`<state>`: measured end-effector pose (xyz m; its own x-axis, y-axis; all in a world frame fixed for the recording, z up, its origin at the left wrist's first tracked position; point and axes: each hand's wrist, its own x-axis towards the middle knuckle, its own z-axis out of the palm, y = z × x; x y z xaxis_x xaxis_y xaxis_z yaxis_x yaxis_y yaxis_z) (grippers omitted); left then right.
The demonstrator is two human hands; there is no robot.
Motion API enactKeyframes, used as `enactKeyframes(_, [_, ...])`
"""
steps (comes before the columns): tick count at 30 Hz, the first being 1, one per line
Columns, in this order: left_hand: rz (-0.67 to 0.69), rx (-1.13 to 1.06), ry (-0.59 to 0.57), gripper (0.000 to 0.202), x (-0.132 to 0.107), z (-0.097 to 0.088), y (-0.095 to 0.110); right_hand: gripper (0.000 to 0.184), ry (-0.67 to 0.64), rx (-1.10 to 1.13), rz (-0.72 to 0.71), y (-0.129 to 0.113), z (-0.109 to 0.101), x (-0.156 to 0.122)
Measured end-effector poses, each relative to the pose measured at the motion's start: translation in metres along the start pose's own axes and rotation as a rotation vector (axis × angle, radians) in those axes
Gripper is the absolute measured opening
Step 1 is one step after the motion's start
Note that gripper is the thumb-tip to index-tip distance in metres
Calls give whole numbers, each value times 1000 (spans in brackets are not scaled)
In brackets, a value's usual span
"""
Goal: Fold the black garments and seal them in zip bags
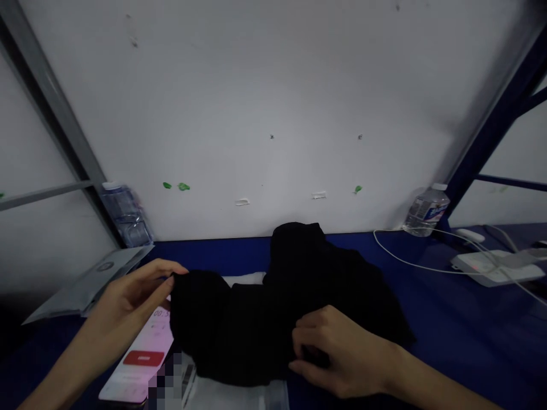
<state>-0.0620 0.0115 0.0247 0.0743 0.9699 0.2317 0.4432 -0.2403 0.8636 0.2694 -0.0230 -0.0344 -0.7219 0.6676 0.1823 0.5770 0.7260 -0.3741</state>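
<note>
A black garment [299, 296] lies bunched across the middle of the blue table; its kind is hard to make out in the dark cloth. My left hand [141, 290] pinches the garment's left edge between thumb and fingers, slightly above a lit phone [132, 376]. Over the garment's lower right part, my right hand [337, 353] is curled with its fingers around dark cloth. Beneath the garment, a clear plastic bag [239, 396] sticks out toward me, and a white piece [245, 278] shows behind it.
Grey plastic packages [94, 279] lie at the left. Water bottles stand at the left [126, 213] and right [427, 210] against the white wall panel [273, 114]. A power strip [491, 267] with white cables sits on the blue table [448, 330] at the right.
</note>
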Motion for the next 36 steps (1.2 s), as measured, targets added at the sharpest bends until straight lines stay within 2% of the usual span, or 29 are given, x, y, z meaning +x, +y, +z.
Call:
enactKeyframes(2, [44,-18,-52,31,-7,10,4,17,74,-3,10,3,1,0])
enactKeyframes(3, [111,-59,-119,37,-11,15,5,19,143,4,27,6,-1,0])
enactKeyframes(5, [225,-112,-325,57,-18,22,6,27,358,45,102,13,-7,-2])
enactKeyframes(6, [252,-73,-386,58,-20,24,5,29,499,80,136,16,-11,-3])
enactKeyframes(8, [246,114,-405,53,-24,25,-1,32,718,124,169,21,-19,-5])
enactKeyframes(9, [226,238,-364,51,-25,25,-6,31,763,135,166,22,-21,-5])
enactKeyframes(11, [161,451,-319,55,-27,26,-20,26,729,134,109,19,-19,-4])
enactKeyframes(14, [135,640,-293,59,-33,33,-38,13,511,71,-14,9,-5,-1])
enactKeyframes(16, [151,706,-287,62,-37,41,-43,12,420,2,-55,2,6,1])
enactKeyframes(19, [153,763,-287,65,-37,49,-39,19,359,-43,-70,-1,14,3])
enactKeyframes(24, [119,764,-325,65,-31,52,-28,22,361,-49,-20,2,12,2])
enactKeyframes(28, [193,771,-241,65,-32,53,-28,23,336,-61,0,1,11,1])
enactKeyframes(30, [177,752,-190,65,-34,54,-25,22,326,-69,14,-1,10,1])
enactKeyframes(33, [102,688,-185,60,-36,55,-17,15,293,-116,67,0,0,1])
enactKeyframes(36, [77,684,-258,55,-33,54,-11,11,239,-184,143,7,-19,-2])
